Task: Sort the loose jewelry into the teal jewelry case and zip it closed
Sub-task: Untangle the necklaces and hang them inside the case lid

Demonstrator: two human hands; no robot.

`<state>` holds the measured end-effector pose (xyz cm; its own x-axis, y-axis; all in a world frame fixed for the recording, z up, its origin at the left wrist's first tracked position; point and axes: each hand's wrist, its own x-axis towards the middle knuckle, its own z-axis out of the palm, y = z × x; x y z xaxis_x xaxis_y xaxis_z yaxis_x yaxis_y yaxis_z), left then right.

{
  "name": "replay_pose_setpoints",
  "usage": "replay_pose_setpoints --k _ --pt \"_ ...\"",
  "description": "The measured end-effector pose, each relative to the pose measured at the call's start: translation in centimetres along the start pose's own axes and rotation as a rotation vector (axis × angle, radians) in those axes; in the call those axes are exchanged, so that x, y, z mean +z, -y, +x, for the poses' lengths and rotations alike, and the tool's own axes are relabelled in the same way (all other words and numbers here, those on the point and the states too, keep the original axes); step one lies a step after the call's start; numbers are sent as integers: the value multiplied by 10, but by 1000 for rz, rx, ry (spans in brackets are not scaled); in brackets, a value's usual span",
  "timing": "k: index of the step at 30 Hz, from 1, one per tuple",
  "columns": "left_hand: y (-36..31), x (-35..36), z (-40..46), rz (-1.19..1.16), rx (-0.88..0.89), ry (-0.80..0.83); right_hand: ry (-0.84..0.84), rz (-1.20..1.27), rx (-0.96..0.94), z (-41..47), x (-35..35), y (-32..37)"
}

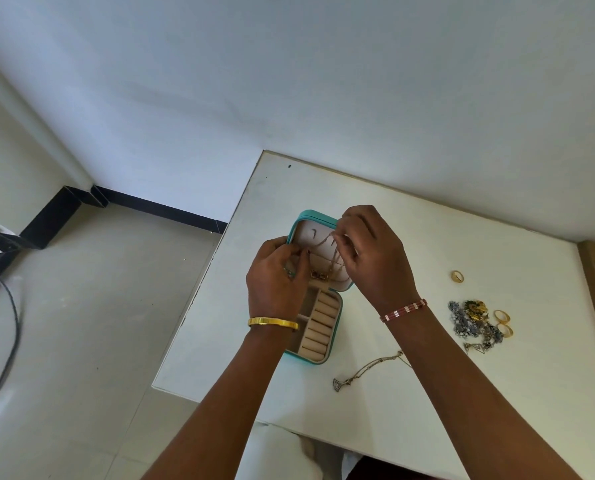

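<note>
Hanging the thin chain (327, 252) inside the lid of the open teal case (337, 320), left hand (275, 275) and right hand (372, 251) pinch it with fingers together; steady tension would seat it best on the hook.

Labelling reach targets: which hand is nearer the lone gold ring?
Right. The right hand is at the case lid, left of the ring with bare table between. The left hand is farther left, across the lid.
</note>
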<state>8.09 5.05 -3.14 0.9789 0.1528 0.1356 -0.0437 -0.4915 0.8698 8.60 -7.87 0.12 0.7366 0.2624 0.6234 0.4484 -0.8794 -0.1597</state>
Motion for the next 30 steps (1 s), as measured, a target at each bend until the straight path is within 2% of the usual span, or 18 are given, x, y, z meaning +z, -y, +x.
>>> replay_pose_setpoints --k 12,21,26,30 --pt "6 -4 1 43 -9 43 88 222 233 3 -6 -2" --pt "4 -8 -2 -4 -18 56 150 266 305 1 -12 -2" --pt "6 -17 -8 -117 -137 96 99 365 474 -3 -15 2" --pt "11 -27 -15 -110 -208 147 48 463 667 -17 -18 4"
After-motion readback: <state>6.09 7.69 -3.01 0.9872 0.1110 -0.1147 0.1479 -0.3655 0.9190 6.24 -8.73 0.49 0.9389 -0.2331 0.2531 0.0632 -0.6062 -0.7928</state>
